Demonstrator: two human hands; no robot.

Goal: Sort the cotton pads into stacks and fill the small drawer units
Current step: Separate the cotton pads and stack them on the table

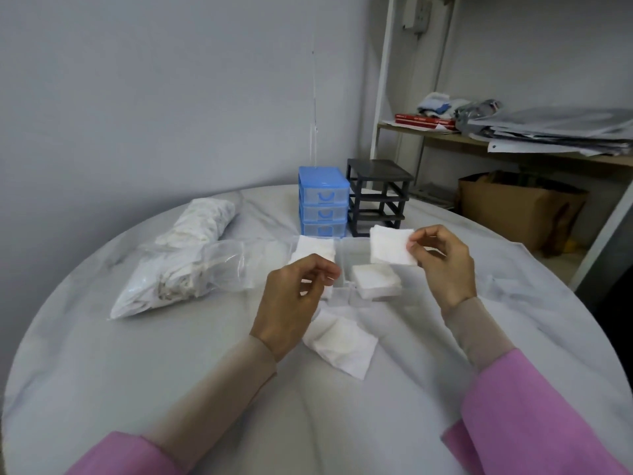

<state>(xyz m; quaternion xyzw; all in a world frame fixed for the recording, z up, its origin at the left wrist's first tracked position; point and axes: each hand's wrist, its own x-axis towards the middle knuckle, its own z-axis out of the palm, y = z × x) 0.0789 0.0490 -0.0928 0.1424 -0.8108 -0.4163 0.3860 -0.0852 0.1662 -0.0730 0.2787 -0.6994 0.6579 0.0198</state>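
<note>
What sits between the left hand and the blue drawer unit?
In the head view, a white cotton pad lies between the left hand and the blue plastic drawer unit.

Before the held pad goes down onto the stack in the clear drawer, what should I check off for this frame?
1. Right hand pinches a single cotton pad by its edge: ok.
2. Clear drawer is out on the table and open on top: ok.
3. Stack of pads in it lies flat and squared: ok.
4. Left hand is clear of the drawer: ok; whether it holds a pad: cannot tell.
5. Loose pads remain on the table to sort: ok.
6. Black drawer frame has empty slots for the drawer: ok.
</note>
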